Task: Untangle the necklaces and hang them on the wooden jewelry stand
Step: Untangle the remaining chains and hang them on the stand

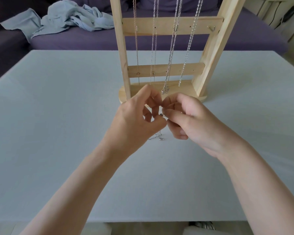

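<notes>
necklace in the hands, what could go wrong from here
1. Both the left hand and the right hand pinch the thin necklace close together; a hard pull could tighten a knot or snap it.
2. Its loose end dangles to the table and may re-tangle.
3. The hands work just in front of the wooden jewelry stand, so a lift could snag the hanging chains, whose pendant hangs near the fingers.

Single head view; looks forward-down over table (58,133); close above hands.
</notes>
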The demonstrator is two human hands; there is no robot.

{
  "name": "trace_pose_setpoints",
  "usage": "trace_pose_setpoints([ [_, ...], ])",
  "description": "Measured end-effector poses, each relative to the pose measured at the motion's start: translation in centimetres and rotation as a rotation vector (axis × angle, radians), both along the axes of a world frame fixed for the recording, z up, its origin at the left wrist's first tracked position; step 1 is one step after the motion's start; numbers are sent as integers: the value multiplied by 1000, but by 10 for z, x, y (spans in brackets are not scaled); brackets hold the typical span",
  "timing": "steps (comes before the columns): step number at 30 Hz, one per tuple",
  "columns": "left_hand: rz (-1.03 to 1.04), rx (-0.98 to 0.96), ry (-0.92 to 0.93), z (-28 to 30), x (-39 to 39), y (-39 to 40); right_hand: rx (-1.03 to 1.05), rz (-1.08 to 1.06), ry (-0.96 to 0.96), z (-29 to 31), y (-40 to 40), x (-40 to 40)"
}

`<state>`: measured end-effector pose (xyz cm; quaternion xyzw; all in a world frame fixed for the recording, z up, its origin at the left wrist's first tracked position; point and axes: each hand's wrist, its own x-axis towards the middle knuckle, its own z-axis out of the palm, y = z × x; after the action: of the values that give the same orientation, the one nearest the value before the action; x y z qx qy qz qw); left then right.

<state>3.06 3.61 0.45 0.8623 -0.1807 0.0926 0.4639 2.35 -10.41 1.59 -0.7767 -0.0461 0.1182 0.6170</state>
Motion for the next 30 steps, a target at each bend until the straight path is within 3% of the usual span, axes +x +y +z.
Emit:
trace_pose_setpoints([
  [3,89,150,-119,-3,-1,-1,-173,19,-46,-1,3,-1],
  [6,152,231,-171,-3,-1,-2,-196,-10,-55,-2,6,0],
  [10,112,109,-32,0,-2,-1,-217,-28,-94,-3,4,1],
  [18,69,-298,430,7,0,3,-19,-132,-157,6,-5,0],
  [30,30,-201,394,9,1,-1,-10,-75,-157,7,-8,0],
])
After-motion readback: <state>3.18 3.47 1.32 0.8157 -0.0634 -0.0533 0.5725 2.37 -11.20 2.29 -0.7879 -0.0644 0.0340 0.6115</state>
